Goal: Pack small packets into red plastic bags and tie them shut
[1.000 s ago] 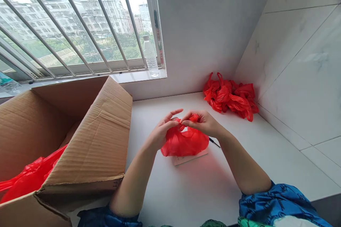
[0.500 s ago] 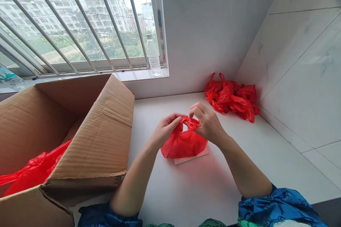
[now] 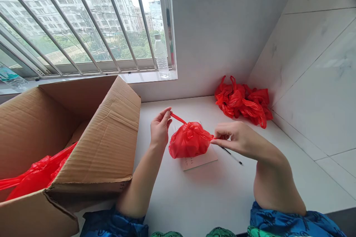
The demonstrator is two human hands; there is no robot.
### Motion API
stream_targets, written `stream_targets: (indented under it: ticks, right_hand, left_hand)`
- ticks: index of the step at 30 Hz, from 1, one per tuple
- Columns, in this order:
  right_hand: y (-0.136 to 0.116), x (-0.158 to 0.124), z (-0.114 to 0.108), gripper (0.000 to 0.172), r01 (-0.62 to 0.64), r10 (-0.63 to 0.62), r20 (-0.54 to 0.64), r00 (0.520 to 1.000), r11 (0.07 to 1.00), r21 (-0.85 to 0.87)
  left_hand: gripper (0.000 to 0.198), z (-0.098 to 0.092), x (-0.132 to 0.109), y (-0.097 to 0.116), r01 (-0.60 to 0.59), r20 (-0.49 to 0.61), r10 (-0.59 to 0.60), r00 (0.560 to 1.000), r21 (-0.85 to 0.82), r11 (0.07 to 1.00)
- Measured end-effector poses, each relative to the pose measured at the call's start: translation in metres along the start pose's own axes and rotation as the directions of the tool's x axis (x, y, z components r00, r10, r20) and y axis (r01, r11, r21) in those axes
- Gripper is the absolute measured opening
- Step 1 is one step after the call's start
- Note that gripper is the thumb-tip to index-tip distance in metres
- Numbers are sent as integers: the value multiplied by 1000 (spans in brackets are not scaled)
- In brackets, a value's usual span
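Observation:
A bulging red plastic bag (image 3: pixel 190 141), gathered at its top into a knot, sits in front of me on the white surface. One of its handles is stretched up and left, its end pinched by my left hand (image 3: pixel 160 125). On the other side my right hand (image 3: pixel 236 137) pinches the opposite handle close to the bag. What the bag contains is hidden. Under the bag shows the edge of a pale booklet (image 3: pixel 198 162) with small print. A thin dark pen (image 3: pixel 233 156) lies below my right hand, partly covered by it.
On the left stands an open cardboard box (image 3: pixel 105 133) with a red plastic bag (image 3: pixel 39 172) inside. Crumpled red bags (image 3: pixel 243 100) lie in a heap by the back right corner. A clear bottle (image 3: pixel 161 57) stands on the sill by the barred window; another bottle (image 3: pixel 12 77) is at far left.
My hands have moved apart from the bag's top, left hand up and left, right hand to the right and down. The handles are now pulled into a knot. The pen has come into view.

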State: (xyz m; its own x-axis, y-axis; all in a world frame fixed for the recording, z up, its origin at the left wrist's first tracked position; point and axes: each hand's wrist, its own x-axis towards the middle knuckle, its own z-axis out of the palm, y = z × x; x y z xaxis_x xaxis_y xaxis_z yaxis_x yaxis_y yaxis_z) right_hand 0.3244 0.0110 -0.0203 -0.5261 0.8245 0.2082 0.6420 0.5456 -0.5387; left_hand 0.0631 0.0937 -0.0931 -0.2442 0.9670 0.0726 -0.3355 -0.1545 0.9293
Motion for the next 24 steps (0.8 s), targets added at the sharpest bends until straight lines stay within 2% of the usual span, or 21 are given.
stream_targets:
  ticks: [5,7,9,11,12,14,16,18,20,22,24]
  right_hand:
    - [7,-6,-8,37,-120,107,158,982,989,81]
    - [11,-1,-7,35,-149,129,192,973,985,91]
    - [19,5,-5,31,-168,146,184,972,980,111]
    - [31,10,-2,29,-198,186,112,976,974,111]
    - [37,12,0,29,-226,221,63,973,970,91]
    - [50,18,8,32,-307,306,-18,952,952,0]
    - [59,26,23,49,-354,353,-28,935,930,-100]
    - [62,37,46,75,-289,298,55,953,949,-124]
    - [61,49,75,92,-142,150,153,977,988,-66]
    - [60,62,105,96,-41,51,168,984,997,-62]
    - [62,71,131,93,-36,55,139,989,990,-140]
  left_hand:
    - [39,-9,14,-14,-35,-135,31,990,-30,999]
    - [42,-11,14,-17,-51,-99,48,994,-22,998]
    - [54,-13,12,-20,-42,-18,42,999,9,999]
    - [65,-15,11,-24,-19,51,13,999,108,994]
    - [64,-16,10,-26,-15,84,-3,996,208,978]
    - [56,-18,7,-28,-37,165,-41,985,446,894]
    - [54,-19,3,-30,-83,257,-99,961,616,784]
    - [48,-17,-5,-32,-177,367,-122,922,681,711]
    - [42,-14,-15,-37,-345,491,-89,867,719,603]
    - [40,-13,-24,-47,-505,575,-52,816,755,419]
    - [41,-15,-29,-60,-555,578,-30,815,795,245]
